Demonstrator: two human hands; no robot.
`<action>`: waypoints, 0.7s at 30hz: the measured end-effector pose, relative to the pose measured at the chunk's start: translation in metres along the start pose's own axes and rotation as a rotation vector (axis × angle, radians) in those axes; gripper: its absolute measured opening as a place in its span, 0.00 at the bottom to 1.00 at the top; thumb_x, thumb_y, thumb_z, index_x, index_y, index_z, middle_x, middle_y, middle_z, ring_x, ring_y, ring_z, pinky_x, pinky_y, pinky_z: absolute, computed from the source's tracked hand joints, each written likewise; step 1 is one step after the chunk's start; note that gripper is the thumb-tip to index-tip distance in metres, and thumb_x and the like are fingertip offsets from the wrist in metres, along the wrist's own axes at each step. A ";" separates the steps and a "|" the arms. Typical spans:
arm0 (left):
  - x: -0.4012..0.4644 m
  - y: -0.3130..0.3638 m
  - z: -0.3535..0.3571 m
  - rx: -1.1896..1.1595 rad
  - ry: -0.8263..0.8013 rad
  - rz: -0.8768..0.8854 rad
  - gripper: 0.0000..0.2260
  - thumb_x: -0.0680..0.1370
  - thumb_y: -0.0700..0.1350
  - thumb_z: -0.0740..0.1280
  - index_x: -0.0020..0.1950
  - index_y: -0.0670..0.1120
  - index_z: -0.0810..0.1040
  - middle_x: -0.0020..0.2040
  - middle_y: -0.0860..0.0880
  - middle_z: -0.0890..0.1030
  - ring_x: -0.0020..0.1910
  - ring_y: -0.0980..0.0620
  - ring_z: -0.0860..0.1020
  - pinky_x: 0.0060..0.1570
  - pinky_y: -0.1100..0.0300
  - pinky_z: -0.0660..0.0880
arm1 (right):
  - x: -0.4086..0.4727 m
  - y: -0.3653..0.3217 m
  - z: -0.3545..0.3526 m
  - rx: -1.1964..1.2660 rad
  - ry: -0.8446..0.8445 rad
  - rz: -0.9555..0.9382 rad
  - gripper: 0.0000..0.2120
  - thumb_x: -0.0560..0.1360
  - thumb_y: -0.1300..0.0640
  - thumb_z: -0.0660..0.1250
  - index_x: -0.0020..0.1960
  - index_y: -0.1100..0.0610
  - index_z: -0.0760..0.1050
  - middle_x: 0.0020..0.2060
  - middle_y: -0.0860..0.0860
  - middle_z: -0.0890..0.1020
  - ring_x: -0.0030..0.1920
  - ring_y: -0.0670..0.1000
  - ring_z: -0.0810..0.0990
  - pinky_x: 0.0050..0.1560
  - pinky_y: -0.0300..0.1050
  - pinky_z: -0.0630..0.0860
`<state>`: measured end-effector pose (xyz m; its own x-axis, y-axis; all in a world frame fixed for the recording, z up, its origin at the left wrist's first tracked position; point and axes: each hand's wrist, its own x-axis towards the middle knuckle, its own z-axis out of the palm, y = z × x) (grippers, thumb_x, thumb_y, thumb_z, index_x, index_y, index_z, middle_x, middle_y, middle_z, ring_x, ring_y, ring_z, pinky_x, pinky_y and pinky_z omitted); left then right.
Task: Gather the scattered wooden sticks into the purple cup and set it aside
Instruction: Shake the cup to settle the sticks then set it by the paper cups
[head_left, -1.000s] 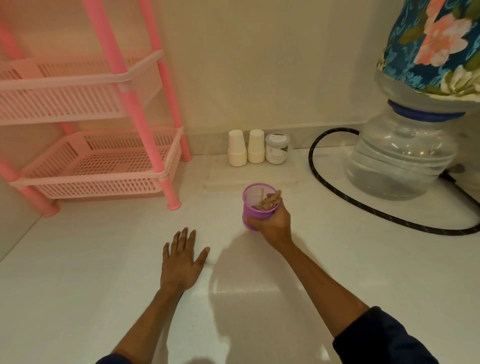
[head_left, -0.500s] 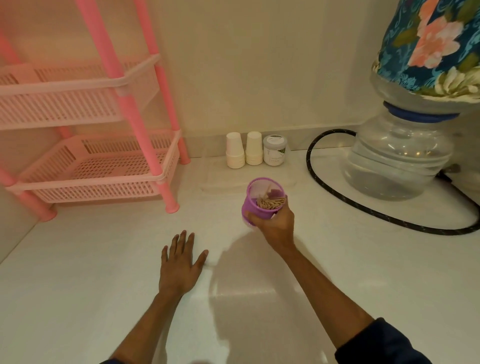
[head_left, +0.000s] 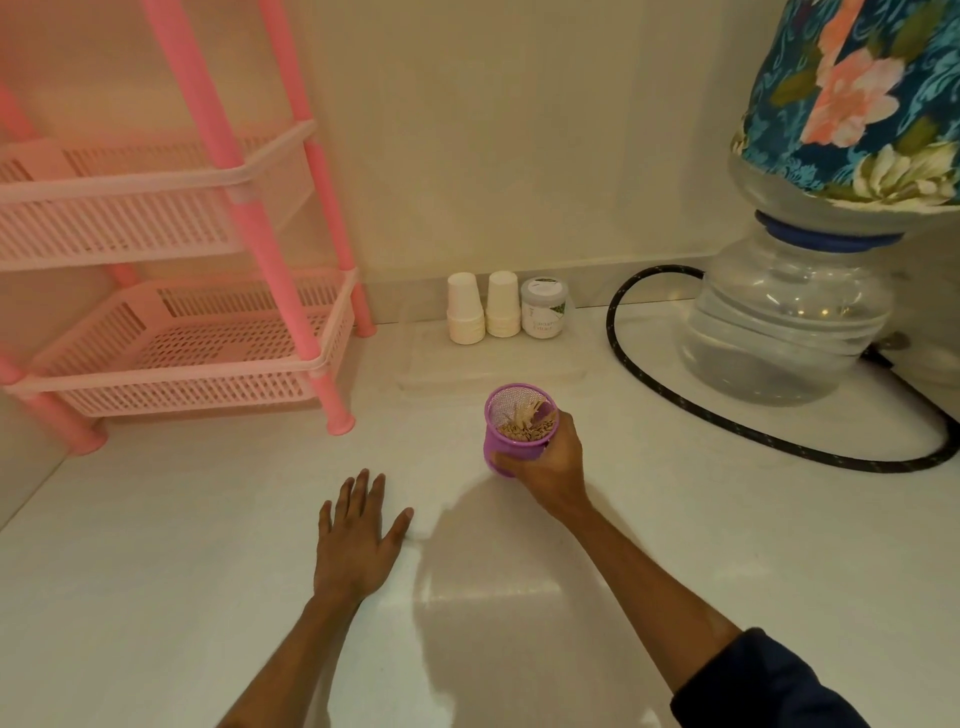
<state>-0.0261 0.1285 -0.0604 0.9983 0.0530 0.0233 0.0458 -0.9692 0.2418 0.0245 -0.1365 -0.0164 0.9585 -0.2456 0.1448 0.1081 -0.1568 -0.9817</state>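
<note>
The purple mesh cup (head_left: 506, 439) sits near the middle of the white counter, tilted a little toward me, with a bundle of thin wooden sticks (head_left: 525, 422) inside it. My right hand (head_left: 549, 464) grips the cup from its right and near side, fingers curled round the wall. Whether the cup's base touches the counter is hidden by my hand. My left hand (head_left: 358, 540) lies flat on the counter to the left of the cup, fingers spread and straight, holding nothing. No loose sticks show on the counter.
A pink two-tier plastic rack (head_left: 182, 332) stands at the back left. Two stacks of paper cups (head_left: 483, 306) and a small jar (head_left: 545, 314) line the back wall. A clear tray (head_left: 441, 371) lies in front of them. A water bottle (head_left: 779, 317) and black hose (head_left: 727, 423) are at right.
My right hand has turned the purple cup from a steeper tilt to nearly upright and lowered it slightly toward the counter. My left hand has stayed flat in place.
</note>
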 end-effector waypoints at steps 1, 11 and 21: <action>0.000 0.001 0.000 0.002 -0.004 0.000 0.35 0.77 0.68 0.41 0.79 0.52 0.49 0.80 0.51 0.48 0.79 0.51 0.44 0.76 0.48 0.43 | 0.000 0.001 0.000 0.002 -0.008 0.010 0.41 0.51 0.48 0.84 0.61 0.45 0.70 0.55 0.46 0.80 0.56 0.49 0.80 0.52 0.45 0.81; -0.001 0.001 -0.001 0.003 -0.002 0.002 0.34 0.77 0.67 0.42 0.79 0.52 0.49 0.80 0.51 0.48 0.79 0.51 0.45 0.77 0.48 0.43 | -0.006 0.014 -0.001 -0.059 -0.083 0.005 0.42 0.51 0.44 0.82 0.63 0.50 0.74 0.55 0.46 0.82 0.56 0.50 0.80 0.55 0.55 0.80; -0.002 -0.002 0.001 -0.005 -0.001 -0.003 0.35 0.76 0.68 0.41 0.79 0.52 0.49 0.80 0.51 0.48 0.79 0.51 0.44 0.77 0.48 0.43 | 0.017 -0.030 -0.004 0.002 0.034 -0.097 0.41 0.56 0.48 0.84 0.65 0.45 0.70 0.57 0.43 0.80 0.59 0.47 0.79 0.56 0.42 0.80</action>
<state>-0.0284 0.1298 -0.0621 0.9982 0.0552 0.0216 0.0482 -0.9679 0.2468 0.0366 -0.1399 0.0161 0.9339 -0.2617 0.2436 0.2007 -0.1800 -0.9630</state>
